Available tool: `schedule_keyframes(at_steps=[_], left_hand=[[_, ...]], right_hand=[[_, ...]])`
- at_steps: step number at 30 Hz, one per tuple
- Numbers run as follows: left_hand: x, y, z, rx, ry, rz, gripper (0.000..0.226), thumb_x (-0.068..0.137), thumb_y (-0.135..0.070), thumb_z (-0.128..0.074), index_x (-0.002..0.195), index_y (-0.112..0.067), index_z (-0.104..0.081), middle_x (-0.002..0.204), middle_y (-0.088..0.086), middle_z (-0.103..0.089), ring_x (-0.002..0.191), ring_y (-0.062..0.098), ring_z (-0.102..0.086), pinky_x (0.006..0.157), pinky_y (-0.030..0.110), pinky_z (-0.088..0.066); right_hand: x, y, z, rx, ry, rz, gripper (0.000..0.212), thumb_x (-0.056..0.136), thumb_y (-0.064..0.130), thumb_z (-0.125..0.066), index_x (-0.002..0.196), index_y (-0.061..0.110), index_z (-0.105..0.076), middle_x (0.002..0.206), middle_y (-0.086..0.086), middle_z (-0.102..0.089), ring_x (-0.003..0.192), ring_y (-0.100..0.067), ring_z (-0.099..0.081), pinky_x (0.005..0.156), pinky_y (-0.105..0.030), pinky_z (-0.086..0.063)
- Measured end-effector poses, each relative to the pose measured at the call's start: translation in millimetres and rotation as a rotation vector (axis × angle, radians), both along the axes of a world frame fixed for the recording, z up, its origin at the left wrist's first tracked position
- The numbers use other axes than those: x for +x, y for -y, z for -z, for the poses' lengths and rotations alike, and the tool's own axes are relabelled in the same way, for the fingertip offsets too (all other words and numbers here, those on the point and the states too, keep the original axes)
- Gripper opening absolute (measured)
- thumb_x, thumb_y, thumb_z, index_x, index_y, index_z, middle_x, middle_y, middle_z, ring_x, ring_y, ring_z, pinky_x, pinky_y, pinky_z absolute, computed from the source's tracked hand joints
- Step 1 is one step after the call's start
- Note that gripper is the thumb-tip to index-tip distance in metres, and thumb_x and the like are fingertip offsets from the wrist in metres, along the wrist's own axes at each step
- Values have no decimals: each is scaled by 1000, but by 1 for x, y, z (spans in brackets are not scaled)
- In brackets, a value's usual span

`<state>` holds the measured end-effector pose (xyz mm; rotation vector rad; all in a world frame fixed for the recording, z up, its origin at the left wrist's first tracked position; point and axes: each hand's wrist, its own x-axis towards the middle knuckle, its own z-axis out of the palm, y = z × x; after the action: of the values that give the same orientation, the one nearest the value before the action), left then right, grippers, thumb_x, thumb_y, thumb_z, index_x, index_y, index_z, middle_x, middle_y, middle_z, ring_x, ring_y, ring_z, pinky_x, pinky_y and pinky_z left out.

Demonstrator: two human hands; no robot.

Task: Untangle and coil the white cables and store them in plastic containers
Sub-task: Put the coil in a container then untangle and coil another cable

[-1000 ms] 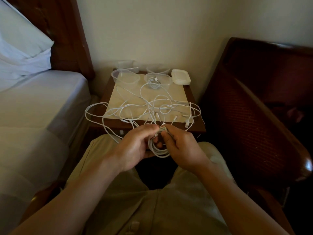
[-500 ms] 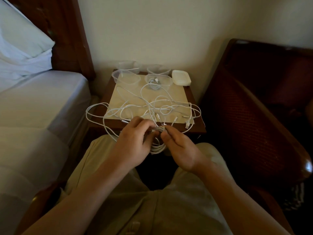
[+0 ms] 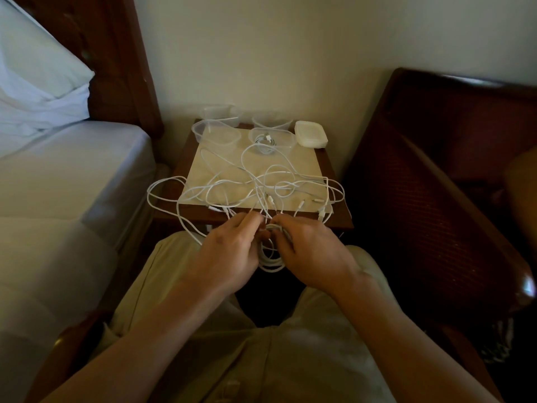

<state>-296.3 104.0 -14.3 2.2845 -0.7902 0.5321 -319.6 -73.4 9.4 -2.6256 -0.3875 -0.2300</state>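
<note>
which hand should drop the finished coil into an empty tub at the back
Right. Both hands, left and right, hold the coiled white cable, but the empty clear plastic container sits back right.

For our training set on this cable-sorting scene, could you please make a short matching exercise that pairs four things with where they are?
Things:
1. coiled cable
2. stack of lids
3. tangled cables
4. stored cable

Places:
A. spread over the nightstand top
B. inside a clear container
C. between the left hand and the right hand
D. back right corner of the nightstand

Pairs: 1-C, 2-D, 3-A, 4-B
</note>
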Motion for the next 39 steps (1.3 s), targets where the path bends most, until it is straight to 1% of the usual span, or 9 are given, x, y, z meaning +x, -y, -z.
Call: schedule_keyframes(at_steps=[5,12,16,19,21,26,30,34,39], left_hand=[[3,3,5,101,44,-44,33,78,4,-72,107,-10,-66,106,6,-63,95,26,-57,75,39,-54],[6,3,11,140,149,-41,34,73,3,-72,105,-8,-69,103,8,-63,91,29,-59,70,41,-49],[10,-3,13,141,193,-17,26,83,-9,-57,106,-7,-70,99,9,-63,89,30,-61,69,44,-52],[11,-6,11,96,220,0,27,87,-9,-51,104,-3,-72,96,10,-63,86,29,-62,68,43,-53],[11,-7,8,37,201,4,21,88,-3,-56,100,-3,-73,94,10,-63,83,25,-61,69,38,-54],[12,-1,7,-138,-32,-63,11,86,-3,-75,93,-11,-72,91,-2,-65,78,3,-53,72,6,-43],[14,3,12,-5,-41,-91,20,94,-10,-66,114,-12,-64,105,4,-66,91,18,-63,75,34,-58],[13,7,9,191,15,-114,19,94,-7,-64,113,-5,-61,97,14,-58,77,28,-61,62,35,-50],[13,8,0,386,-6,-49,50,62,10,-83,107,-2,-64,92,15,-61,70,27,-64,58,32,-53]], right_hand=[[0,-1,5,-49,-5,72,18,103,30,-52,107,21,-67,87,4,-68,71,-14,-63,61,-32,-53],[3,-4,13,-24,-71,171,33,106,37,-46,86,18,-65,66,7,-58,53,-11,-54,52,-29,-45],[5,-6,10,43,-191,210,35,106,37,-48,80,21,-65,62,5,-58,48,-8,-50,47,-19,-36],[9,-6,9,161,-271,238,34,104,34,-51,78,20,-68,63,1,-62,48,-9,-50,45,-23,-41],[11,-7,10,249,-294,258,34,104,32,-53,75,19,-68,61,1,-62,47,-8,-51,44,-23,-41],[9,-8,15,278,-243,244,33,106,29,-49,80,16,-64,64,2,-59,48,-6,-46,43,-18,-36],[10,-12,14,209,-183,229,27,107,29,-45,90,16,-61,74,3,-61,59,-10,-56,49,-21,-41],[13,-16,9,122,-125,193,31,108,35,-41,93,16,-60,80,0,-64,66,-16,-61,60,-38,-53],[17,-6,15,27,-138,220,33,108,40,-37,94,20,-58,81,0,-64,66,-19,-61,60,-40,-53]])
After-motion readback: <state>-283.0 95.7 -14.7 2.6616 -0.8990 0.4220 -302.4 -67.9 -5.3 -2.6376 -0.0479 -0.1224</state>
